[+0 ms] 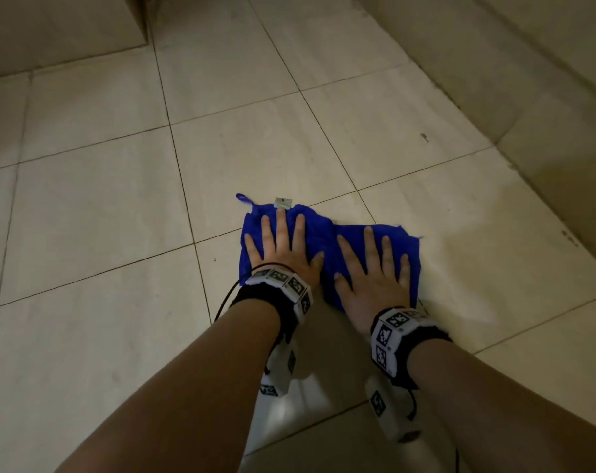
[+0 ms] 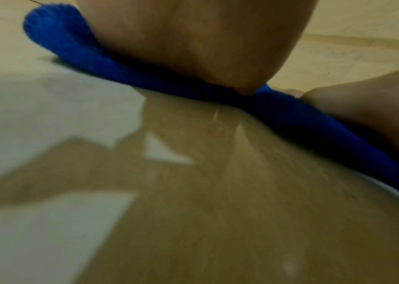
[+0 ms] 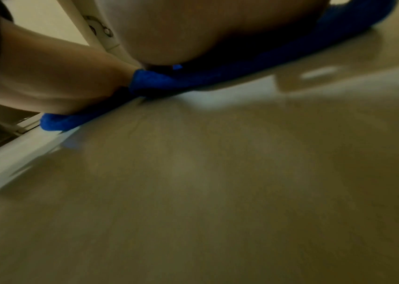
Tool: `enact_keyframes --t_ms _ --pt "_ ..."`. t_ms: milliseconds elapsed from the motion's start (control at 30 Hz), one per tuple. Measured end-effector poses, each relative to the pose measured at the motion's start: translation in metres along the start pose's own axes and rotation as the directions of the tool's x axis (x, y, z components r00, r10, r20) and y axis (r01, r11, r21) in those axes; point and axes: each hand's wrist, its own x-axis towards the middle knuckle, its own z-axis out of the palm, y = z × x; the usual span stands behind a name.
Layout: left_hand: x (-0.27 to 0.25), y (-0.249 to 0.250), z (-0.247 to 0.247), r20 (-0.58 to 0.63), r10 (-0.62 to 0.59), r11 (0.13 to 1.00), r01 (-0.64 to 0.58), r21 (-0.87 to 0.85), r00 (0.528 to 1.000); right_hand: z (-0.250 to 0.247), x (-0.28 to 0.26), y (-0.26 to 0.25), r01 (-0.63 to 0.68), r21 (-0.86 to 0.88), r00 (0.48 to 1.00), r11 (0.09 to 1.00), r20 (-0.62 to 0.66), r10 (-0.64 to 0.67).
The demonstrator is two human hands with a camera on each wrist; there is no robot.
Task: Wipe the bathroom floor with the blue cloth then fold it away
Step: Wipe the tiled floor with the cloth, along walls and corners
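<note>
Your forearms reached in from six o'clock, each wrist wearing a marker-covered band. Beyond them the tiled floor (image 1: 85, 206) spread out, its grout lines running diagonally. On it, just past centre, lay the blue cloth (image 1: 323, 233), crumpled flat, its long axis running roughly from nine to three o'clock, tilted slightly down toward three. Your left hand (image 1: 282, 247) pressed the nine o'clock half, fingers straight and spread, grasping nothing. Your right hand (image 1: 375, 271) lay likewise flat on the three o'clock half. A pale tag (image 1: 282, 201) and a small loop (image 1: 243, 198) stuck out at twelve.
</note>
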Motion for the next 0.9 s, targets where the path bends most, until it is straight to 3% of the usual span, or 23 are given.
enact_keyframes --t_ms 200,400,733,900 --pt "-0.001 0.005 -0.002 -0.027 -0.008 1.0 0.008 -0.007 1.0 -0.004 0.01 0.003 0.02 -0.024 1.0 1.0 -0.016 -0.02" --pt "-0.017 0.002 -0.005 0.048 0.003 1.0 -0.001 -0.031 0.999 -0.007 0.008 0.005 0.046 -0.007 0.999 0.999 0.013 -0.046" --pt "-0.079 -0.014 0.024 0.056 0.037 0.999 -0.037 0.008 0.998 0.006 -0.037 0.004 0.027 -0.032 1.0 0.999 0.01 -0.027" --pt "-0.112 -0.035 0.038 0.087 0.058 0.998 -0.056 -0.02 0.994 0.024 -0.063 -0.003 0.081 -0.034 0.997 0.996 -0.014 -0.082"
